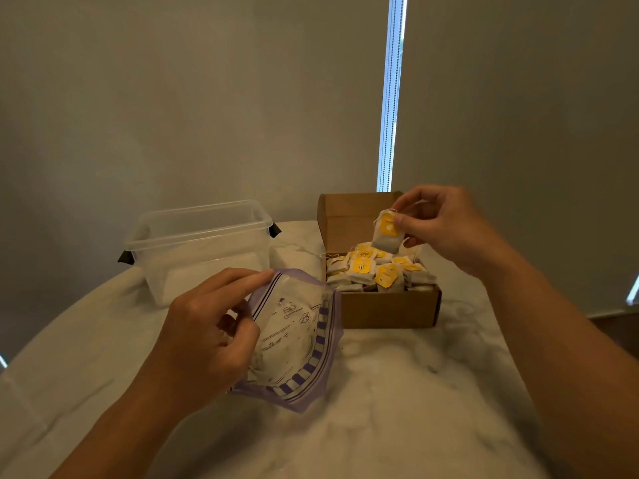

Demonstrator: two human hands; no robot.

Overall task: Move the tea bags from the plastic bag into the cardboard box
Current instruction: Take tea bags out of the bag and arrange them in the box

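My left hand (pixel 207 326) holds the clear plastic bag (pixel 297 340) with purple trim by its mouth, lifted and tilted just above the table. The bag looks nearly flat; what is inside I cannot tell. My right hand (pixel 446 226) pinches one tea bag (pixel 386 232) with a yellow tag, held above the open cardboard box (pixel 390 309). Inside the box lie several tea bags (pixel 373 271) with yellow tags, piled loosely. The box lid (pixel 345 216) stands upright at the back.
A clear plastic tub (pixel 204 243) with black clips stands at the back left of the white marble table (pixel 397 392). Grey roller blinds hang behind, with a bright gap and bead chain (pixel 390 98) between them.
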